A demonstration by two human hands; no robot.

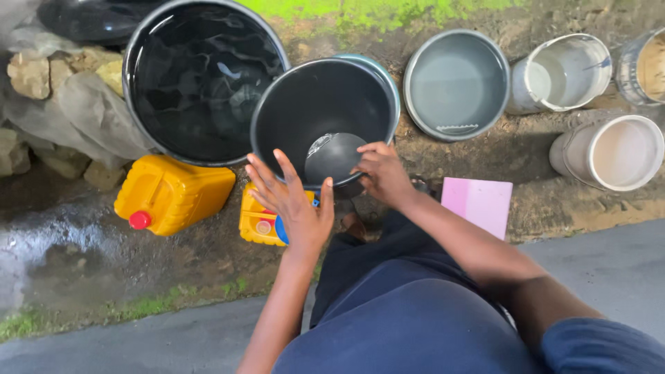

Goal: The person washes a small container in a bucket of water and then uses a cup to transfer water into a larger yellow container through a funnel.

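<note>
1. Black bucket (305, 104) stands on the dirt ground, just right of the large water-filled black tub (201, 76).
2. Right hand (383, 173) reaches over the bucket's near rim, fingers closed on a small dark bowl (334, 158) inside.
3. Left hand (294, 201) hovers at the near rim, fingers spread apart, holding nothing.
4. Yellow jerrycan (173, 194) lies left of the bucket; a pink board (479, 203) lies right.

I'm looking down at an outdoor washing spot in a yard: wet bare earth (208, 256), moss, stones, a large black water-filled drum (197, 79), yellow plastic jerrycans (173, 194) and white paint buckets (613, 152).
</note>
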